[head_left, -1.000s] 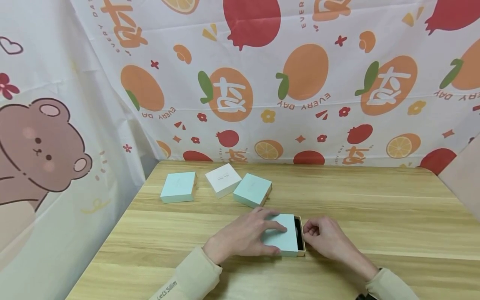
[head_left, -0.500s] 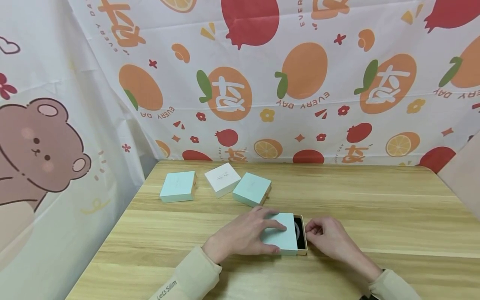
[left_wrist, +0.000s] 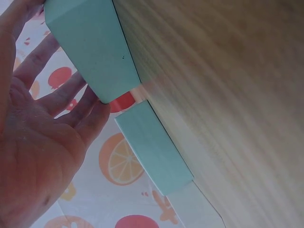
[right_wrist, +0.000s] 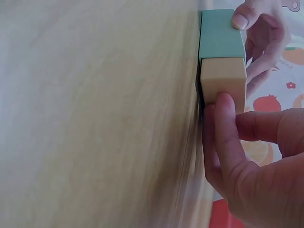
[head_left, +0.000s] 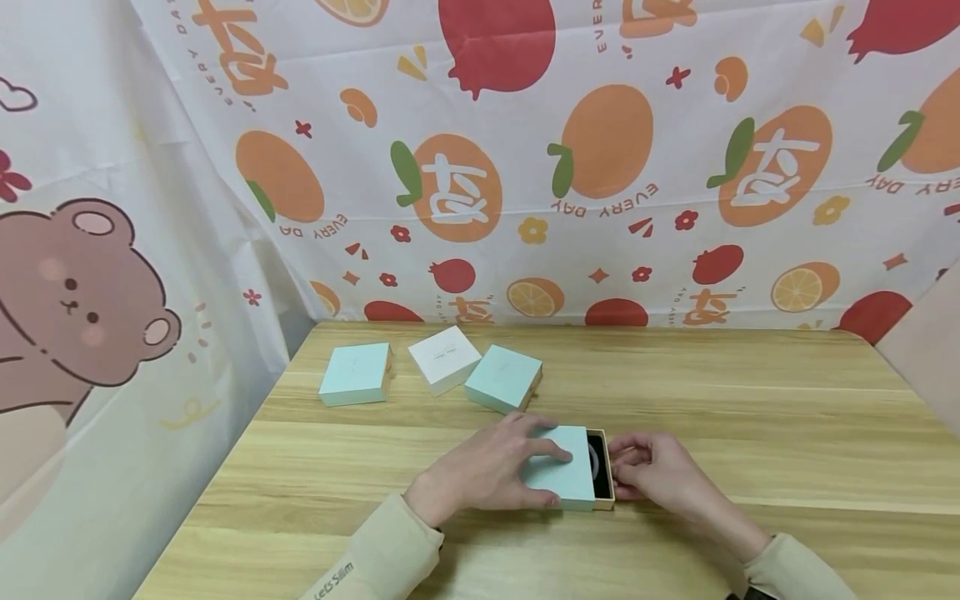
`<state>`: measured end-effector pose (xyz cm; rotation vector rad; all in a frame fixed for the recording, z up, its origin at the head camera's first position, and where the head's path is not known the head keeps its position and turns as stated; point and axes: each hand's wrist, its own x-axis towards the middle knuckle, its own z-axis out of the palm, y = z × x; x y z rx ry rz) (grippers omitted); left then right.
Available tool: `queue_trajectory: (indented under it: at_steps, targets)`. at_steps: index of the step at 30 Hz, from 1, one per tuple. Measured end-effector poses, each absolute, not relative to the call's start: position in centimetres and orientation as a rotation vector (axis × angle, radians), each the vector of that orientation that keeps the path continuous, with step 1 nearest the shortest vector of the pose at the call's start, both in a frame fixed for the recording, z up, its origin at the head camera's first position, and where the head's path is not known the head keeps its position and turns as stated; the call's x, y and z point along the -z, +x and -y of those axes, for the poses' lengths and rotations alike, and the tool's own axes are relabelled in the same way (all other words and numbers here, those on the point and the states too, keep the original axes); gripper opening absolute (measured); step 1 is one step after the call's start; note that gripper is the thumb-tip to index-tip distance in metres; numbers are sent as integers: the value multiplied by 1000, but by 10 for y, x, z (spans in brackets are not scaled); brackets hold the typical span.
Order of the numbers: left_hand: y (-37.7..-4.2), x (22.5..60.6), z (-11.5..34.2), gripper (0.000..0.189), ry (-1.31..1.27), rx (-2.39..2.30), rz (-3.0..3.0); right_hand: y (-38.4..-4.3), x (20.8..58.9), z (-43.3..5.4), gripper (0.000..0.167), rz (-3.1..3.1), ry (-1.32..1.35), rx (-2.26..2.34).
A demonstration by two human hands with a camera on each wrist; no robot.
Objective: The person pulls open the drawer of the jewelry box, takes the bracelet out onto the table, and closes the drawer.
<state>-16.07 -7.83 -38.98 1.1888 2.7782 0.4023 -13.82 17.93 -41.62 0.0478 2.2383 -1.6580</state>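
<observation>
A mint-green box sleeve (head_left: 570,483) lies flat on the table with its cream drawer (head_left: 604,504) pulled partly out to the right. Inside the drawer shows a black lining and part of a pale, curved, ring-like thing (head_left: 595,461). My left hand (head_left: 495,467) spans the sleeve, gripping it with the thumb on the near side, fingers over the top and far side. At the drawer's outer end is my right hand (head_left: 663,475). The right wrist view shows its thumb (right_wrist: 225,105) on the drawer's end face (right_wrist: 222,76), the other fingers bent around that end.
Behind the hands stand a mint-green box (head_left: 504,377), a white box (head_left: 444,358) and another mint-green box (head_left: 356,372) toward the left. A printed fruit cloth (head_left: 540,167) hangs along the back edge of the wooden table (head_left: 787,433).
The drawer has slid a little farther right out of the sleeve, mostly in the first half second. The right hand's fingers have shifted and spread along the drawer's end. The left hand stays put.
</observation>
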Motion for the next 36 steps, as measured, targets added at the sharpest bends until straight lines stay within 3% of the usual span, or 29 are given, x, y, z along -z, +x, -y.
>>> queue_trajectory:
  at_steps: [36]
  targets:
    - [-160,389,80,48,1180,-434,-2776,-140,413,-177,34,-2208,137,1668]
